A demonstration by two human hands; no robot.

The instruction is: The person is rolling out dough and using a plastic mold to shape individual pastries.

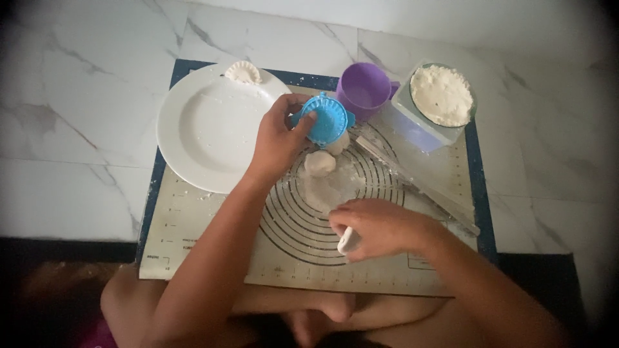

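marble floor [84, 129] under ringed pastry mat [213, 251]

Left hand [278, 138] raised, fingers curled in a grip, right hand [380, 227] low, fist closed

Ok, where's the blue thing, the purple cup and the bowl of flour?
blue dumpling press [325, 120], head view, its ribbed middle.
purple cup [362, 90], head view, its inside.
bowl of flour [442, 95], head view, the flour's top.

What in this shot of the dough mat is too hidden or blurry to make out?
Head view only:
- White object in right hand: mostly covered by fingers; kind unclear.
- Blue mould: contents hidden by its lid and left hand.
- Purple cup: contents too dim.
- Mat markings: too small.
- Clear roller: faint, blurred.
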